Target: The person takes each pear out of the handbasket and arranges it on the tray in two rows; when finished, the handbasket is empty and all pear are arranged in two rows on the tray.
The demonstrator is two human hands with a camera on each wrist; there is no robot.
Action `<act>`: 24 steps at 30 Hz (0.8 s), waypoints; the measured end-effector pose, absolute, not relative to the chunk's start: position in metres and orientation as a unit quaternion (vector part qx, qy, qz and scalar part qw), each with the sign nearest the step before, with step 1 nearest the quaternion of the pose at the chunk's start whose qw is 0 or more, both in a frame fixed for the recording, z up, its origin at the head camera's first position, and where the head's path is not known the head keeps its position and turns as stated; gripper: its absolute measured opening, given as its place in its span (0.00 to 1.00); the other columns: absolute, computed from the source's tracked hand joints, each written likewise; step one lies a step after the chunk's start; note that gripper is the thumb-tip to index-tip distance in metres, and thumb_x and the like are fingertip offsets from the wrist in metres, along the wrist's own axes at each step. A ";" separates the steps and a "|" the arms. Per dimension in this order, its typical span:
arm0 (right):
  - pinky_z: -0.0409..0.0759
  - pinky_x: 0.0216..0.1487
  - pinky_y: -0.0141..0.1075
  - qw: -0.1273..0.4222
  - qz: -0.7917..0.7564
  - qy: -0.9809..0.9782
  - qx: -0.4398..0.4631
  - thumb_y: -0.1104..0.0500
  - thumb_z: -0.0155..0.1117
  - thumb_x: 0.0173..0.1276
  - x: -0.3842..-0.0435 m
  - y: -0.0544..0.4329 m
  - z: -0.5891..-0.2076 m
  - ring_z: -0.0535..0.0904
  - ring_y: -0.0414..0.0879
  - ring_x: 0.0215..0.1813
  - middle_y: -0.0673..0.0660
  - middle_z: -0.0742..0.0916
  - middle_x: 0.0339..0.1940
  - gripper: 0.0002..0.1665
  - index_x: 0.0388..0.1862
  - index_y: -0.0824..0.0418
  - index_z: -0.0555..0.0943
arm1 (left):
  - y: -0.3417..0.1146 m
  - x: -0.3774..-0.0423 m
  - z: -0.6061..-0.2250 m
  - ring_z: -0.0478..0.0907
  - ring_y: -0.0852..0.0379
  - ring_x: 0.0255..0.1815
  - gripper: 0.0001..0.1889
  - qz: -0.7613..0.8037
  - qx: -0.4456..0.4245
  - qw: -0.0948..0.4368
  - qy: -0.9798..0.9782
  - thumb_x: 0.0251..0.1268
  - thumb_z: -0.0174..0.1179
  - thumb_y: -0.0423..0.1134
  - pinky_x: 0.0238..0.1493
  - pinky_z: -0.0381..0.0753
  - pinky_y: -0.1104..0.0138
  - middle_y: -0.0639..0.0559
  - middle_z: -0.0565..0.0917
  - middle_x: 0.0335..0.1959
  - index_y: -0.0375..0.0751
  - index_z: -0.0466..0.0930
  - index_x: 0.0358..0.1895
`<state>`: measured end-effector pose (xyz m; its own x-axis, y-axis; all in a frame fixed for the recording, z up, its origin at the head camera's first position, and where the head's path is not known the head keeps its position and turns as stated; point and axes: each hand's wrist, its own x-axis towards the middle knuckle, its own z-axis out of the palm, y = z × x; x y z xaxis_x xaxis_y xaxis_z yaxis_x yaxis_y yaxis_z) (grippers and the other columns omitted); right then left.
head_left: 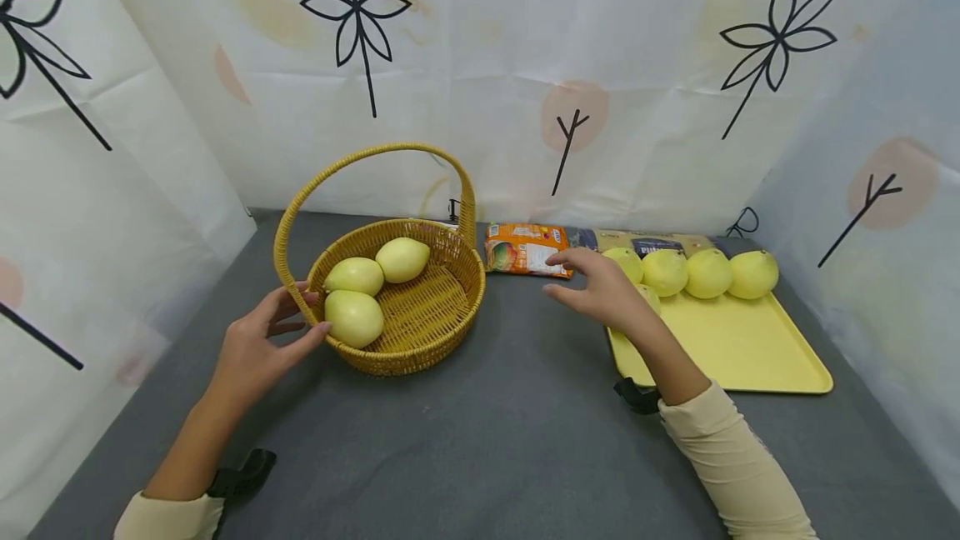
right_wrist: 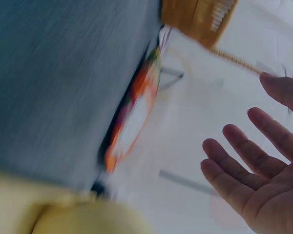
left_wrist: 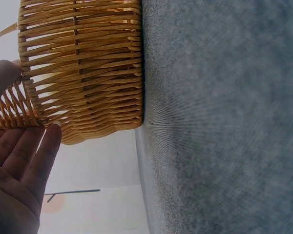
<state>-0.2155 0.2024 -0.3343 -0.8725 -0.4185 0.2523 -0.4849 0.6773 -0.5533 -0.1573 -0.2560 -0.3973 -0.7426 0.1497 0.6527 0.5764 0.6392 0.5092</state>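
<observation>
White cloth (head_left: pixel 480 48) with black flower prints hangs across the top of the head view, behind a grey table (head_left: pixel 480 457). Left of centre stands the basket (head_left: pixel 397 363), its handle (head_left: pixel 375 154) arching up, three pale-yellow fruits (head_left: pixel 355 319) gathered along its left and back side. The left hand (head_left: pixel 255 348) lies at the basket's left edge in the frame, pinching the rim by the foot of the handle; the left wrist view shows fingertips against the weave at left.

Right of centre, the right hand (head_left: pixel 603 294) is spread with bent fingers, holding nothing, well to the right of the basket. Its fingertips overlap the orange packet (head_left: pixel 517 252) in the head view, but stand apart from it in the right wrist view. Farther right, more fruits (head_left: pixel 708 275) line the back of a yellow tray (head_left: pixel 750 348)
</observation>
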 end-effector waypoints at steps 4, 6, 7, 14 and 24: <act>0.80 0.57 0.55 0.075 0.321 -0.897 0.293 0.58 0.72 0.67 -0.220 0.172 -0.338 0.80 0.58 0.56 0.61 0.85 0.54 0.20 0.56 0.63 0.82 | -0.256 -0.158 -0.398 0.77 0.77 0.50 0.34 -0.370 -0.210 0.288 -0.858 0.49 0.77 0.27 0.42 0.83 0.78 0.45 0.86 0.49 0.32 0.75 0.62; 0.81 0.56 0.52 0.086 0.325 -0.888 0.315 0.59 0.72 0.67 -0.221 0.157 -0.340 0.81 0.55 0.54 0.59 0.85 0.52 0.19 0.55 0.64 0.83 | -0.256 -0.158 -0.398 0.77 0.77 0.50 0.34 -0.370 -0.209 0.288 -0.858 0.49 0.77 0.27 0.42 0.84 0.77 0.44 0.86 0.49 0.32 0.75 0.62; 0.82 0.55 0.51 0.091 0.324 -0.884 0.325 0.60 0.72 0.67 -0.222 0.148 -0.341 0.81 0.55 0.54 0.59 0.85 0.51 0.18 0.54 0.64 0.83 | -0.256 -0.158 -0.398 0.77 0.76 0.50 0.34 -0.370 -0.207 0.287 -0.859 0.49 0.77 0.27 0.42 0.84 0.78 0.44 0.86 0.49 0.32 0.75 0.63; 0.81 0.57 0.45 0.085 0.315 -0.864 0.383 0.59 0.71 0.68 -0.222 0.090 -0.342 0.81 0.53 0.56 0.58 0.86 0.52 0.18 0.54 0.63 0.83 | -0.257 -0.158 -0.398 0.76 0.76 0.50 0.34 -0.369 -0.202 0.287 -0.861 0.50 0.77 0.28 0.42 0.82 0.80 0.44 0.86 0.50 0.32 0.75 0.63; 0.82 0.56 0.43 -0.088 0.357 -0.839 0.401 0.55 0.72 0.68 -0.224 0.023 -0.358 0.79 0.56 0.60 0.61 0.79 0.64 0.31 0.66 0.64 0.75 | -0.257 -0.158 -0.398 0.80 0.67 0.49 0.34 -0.364 -0.204 0.289 -0.862 0.48 0.78 0.27 0.42 0.82 0.80 0.43 0.86 0.49 0.31 0.75 0.62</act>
<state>-0.2240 0.0232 -0.3584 -0.6623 -0.7362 0.1393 -0.6111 0.4231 -0.6690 -0.1576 -0.2565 -0.3983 -0.7499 0.1423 0.6461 0.5625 0.6513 0.5094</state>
